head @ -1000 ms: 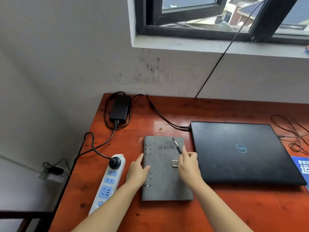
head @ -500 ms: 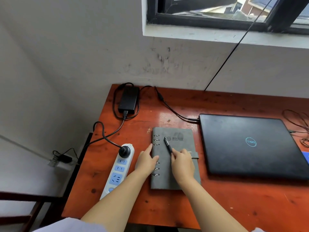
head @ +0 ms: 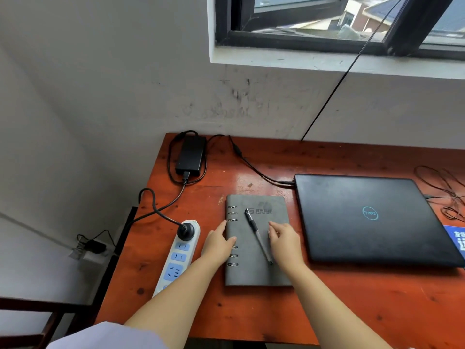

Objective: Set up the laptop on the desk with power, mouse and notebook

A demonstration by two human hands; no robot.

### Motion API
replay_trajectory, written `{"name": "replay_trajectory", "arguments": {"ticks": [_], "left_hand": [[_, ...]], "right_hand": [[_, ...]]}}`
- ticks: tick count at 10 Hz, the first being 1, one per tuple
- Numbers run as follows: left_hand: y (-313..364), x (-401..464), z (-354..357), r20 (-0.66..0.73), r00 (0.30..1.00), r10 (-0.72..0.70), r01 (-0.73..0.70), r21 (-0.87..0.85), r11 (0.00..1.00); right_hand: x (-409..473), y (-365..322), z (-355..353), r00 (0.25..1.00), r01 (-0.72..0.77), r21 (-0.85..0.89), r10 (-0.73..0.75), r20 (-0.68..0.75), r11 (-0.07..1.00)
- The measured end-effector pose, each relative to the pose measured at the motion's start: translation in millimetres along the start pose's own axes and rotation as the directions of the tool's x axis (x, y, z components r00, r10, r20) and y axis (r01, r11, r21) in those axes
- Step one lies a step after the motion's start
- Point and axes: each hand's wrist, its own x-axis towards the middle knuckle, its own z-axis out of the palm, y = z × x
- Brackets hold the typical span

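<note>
A grey ring-bound notebook (head: 254, 270) lies closed on the red-brown desk (head: 352, 303), left of a closed black laptop (head: 372, 217). A black pen (head: 258, 234) rests diagonally on the notebook cover. My left hand (head: 217, 244) lies flat against the notebook's ringed left edge. Just right of the pen, my right hand (head: 285, 240) hovers over the cover with fingers apart, holding nothing. A black power adapter (head: 191, 155) sits at the desk's back left, its cable running to the laptop and its plug (head: 185, 230) seated in a white power strip (head: 177, 258).
A loose tangle of thin cable (head: 450, 195) lies right of the laptop, beside a blue mat's corner (head: 458, 238). A wall and window sill (head: 327, 64) rise behind the desk. A dark chair frame (head: 30, 321) stands at lower left.
My right hand carried the pen leftward over the notebook, laid it on the cover and let go. My left hand stayed at the ringed edge. The camera shifted.
</note>
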Motion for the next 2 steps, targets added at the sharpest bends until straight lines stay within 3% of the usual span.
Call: {"name": "replay_trajectory", "arguments": {"ticks": [1,2], "left_hand": [[4,-7,-8,0.012,0.998,0.054,-0.053,-0.042,0.998],[-35,-51,-19,0.086,0.992,0.088,-0.079,-0.102,0.992]], "right_hand": [[5,-16,-50,0.999,-0.034,0.128,0.035,0.0,0.991],[-3,-46,-134,0.998,0.057,0.292,-0.049,-0.037,0.955]]}}
